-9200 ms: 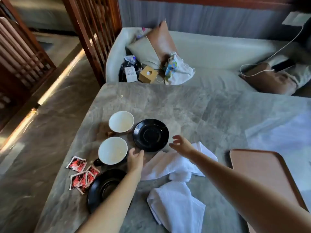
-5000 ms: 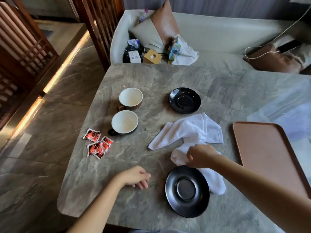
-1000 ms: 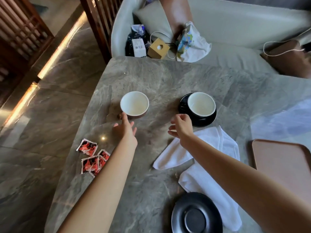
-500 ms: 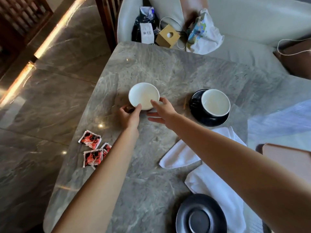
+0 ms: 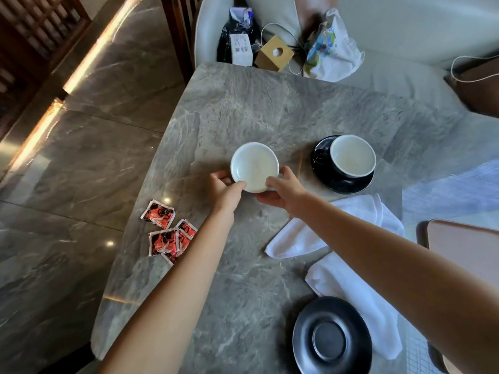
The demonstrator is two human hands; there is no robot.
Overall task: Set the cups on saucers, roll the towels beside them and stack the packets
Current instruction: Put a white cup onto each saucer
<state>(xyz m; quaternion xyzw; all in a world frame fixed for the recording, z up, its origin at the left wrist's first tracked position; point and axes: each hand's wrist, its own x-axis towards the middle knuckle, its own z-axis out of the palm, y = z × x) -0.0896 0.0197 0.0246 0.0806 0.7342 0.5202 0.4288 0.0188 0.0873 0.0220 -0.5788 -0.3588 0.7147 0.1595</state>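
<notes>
A cup with a white inside point(image 5: 254, 166) is held between both hands over the grey marble table point(image 5: 270, 109). My left hand point(image 5: 226, 189) grips its left side, my right hand point(image 5: 283, 191) its right side and underside. A second cup point(image 5: 353, 155) sits on a black saucer point(image 5: 340, 182) to the right. An empty black saucer point(image 5: 331, 337) lies near the front edge. Two white towels lie unrolled, one point(image 5: 359, 214) beneath my right arm and one point(image 5: 359, 300) beside the empty saucer. Several red packets point(image 5: 168, 234) lie scattered at the left edge.
A pinkish-brown tray point(image 5: 464, 247) lies at the right. Behind the table stands a pale sofa point(image 5: 405, 25) with a black bag, a small cardboard box point(image 5: 274, 53), a printed cloth bag point(image 5: 332, 47) and a cable. The marble floor point(image 5: 81, 157) drops away on the left.
My right hand left the cup on the far saucer and moved left to the other cup. Both hands now hold that cup, which has shifted slightly toward me.
</notes>
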